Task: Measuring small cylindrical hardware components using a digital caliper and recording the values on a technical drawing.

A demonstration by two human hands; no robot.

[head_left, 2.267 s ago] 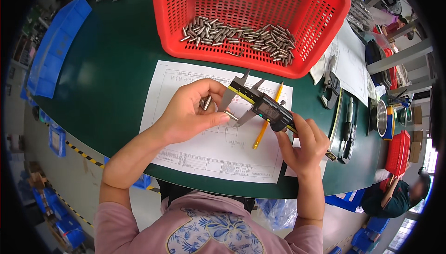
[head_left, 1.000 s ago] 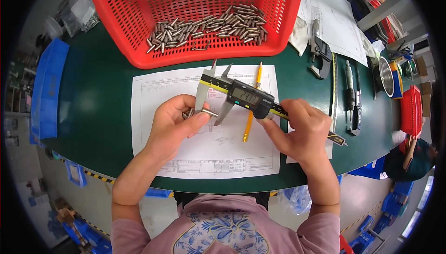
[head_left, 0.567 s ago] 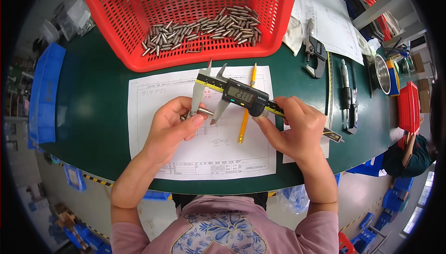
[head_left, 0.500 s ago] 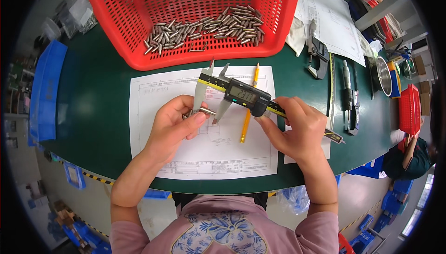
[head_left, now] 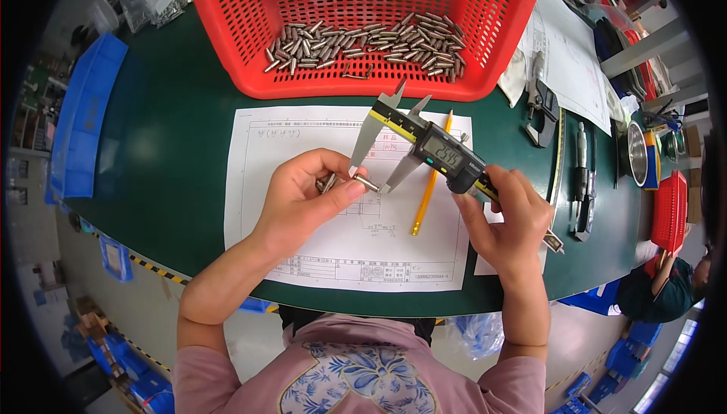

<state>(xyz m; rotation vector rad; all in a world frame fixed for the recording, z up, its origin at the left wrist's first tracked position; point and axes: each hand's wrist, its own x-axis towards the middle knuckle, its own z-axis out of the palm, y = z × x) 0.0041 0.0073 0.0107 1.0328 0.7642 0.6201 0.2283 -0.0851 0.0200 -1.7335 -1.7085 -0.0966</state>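
Note:
My left hand (head_left: 303,198) pinches a small shiny metal pin (head_left: 367,182) between thumb and forefinger. More pins (head_left: 327,182) show in its curled fingers. My right hand (head_left: 511,221) is closed round the beam of a digital caliper (head_left: 447,155), its thumb below the display housing. The caliper's long jaws point toward me, one on either side of the pin's length; whether both touch it I cannot tell. Beneath lies a printed drawing sheet (head_left: 265,225), with a yellow pencil (head_left: 422,206) across it.
Beyond the sheet stands a red perforated basket (head_left: 356,90) with many metal pins (head_left: 420,45). To the right lie two micrometers (head_left: 542,104) (head_left: 582,187), papers (head_left: 568,58) and a steel bowl (head_left: 636,155). A blue bin (head_left: 87,130) is at left. A person (head_left: 659,285) holds another red basket (head_left: 669,213).
The view has shifted, so the scene sits farther right. The caliper's jaws stand slightly wider apart and its displayed reading differs. Both hands keep their holds.

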